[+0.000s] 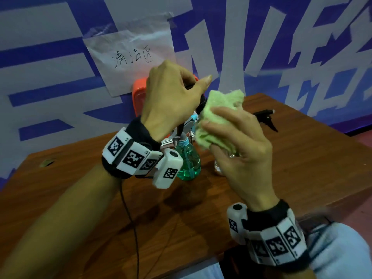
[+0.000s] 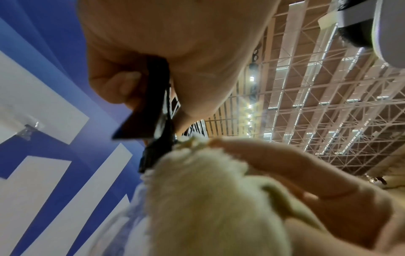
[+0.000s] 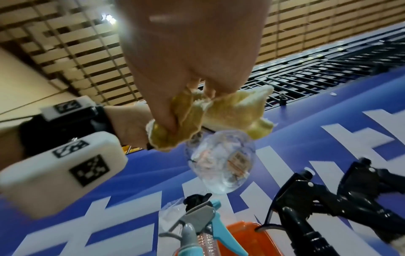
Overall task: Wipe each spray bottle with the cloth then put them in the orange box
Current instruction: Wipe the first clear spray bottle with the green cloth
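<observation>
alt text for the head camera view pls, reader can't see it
Over a wooden table, the left hand grips a clear spray bottle's black sprayer while the right hand wipes it with a green cloth. A teal bottle stands below, before an orange box.

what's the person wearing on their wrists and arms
Each wrist carries a black band ringed with white blocks printed with black square markers: left wristband, right wristband. A thin black cable hangs from the left one. A pale sleeve covers the right forearm.
</observation>
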`<action>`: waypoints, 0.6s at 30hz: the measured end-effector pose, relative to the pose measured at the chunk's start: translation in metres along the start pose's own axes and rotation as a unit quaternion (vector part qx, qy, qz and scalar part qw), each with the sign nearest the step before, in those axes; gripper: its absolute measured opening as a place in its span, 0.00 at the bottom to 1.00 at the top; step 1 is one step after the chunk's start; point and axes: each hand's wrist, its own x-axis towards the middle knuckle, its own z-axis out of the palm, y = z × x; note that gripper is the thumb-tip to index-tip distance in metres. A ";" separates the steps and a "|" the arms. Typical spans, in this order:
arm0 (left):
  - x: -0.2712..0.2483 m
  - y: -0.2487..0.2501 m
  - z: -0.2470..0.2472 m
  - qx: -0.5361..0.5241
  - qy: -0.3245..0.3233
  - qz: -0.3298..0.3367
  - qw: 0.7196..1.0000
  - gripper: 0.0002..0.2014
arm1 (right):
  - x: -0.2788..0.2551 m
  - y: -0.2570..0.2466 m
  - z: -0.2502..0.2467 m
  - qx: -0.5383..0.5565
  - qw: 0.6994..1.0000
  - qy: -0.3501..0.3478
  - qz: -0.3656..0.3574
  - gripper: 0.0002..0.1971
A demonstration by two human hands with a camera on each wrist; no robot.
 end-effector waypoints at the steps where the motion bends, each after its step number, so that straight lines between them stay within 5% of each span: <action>1: 0.000 0.000 0.003 -0.001 0.003 -0.005 1.000 0.22 | -0.001 0.000 0.004 -0.031 0.999 -0.014 -0.018 0.17; 5: 0.001 -0.005 0.006 -0.020 0.024 -0.029 0.999 0.23 | -0.006 -0.001 0.017 -0.111 0.993 -0.027 -0.019 0.17; 12: -0.001 0.000 0.003 -0.057 0.047 -0.012 0.997 0.21 | -0.004 -0.006 0.022 -0.068 0.990 0.115 0.034 0.17; 18: 0.001 0.000 -0.010 -0.066 -0.005 0.059 0.996 0.18 | 0.010 0.002 0.007 0.144 0.956 0.128 0.222 0.23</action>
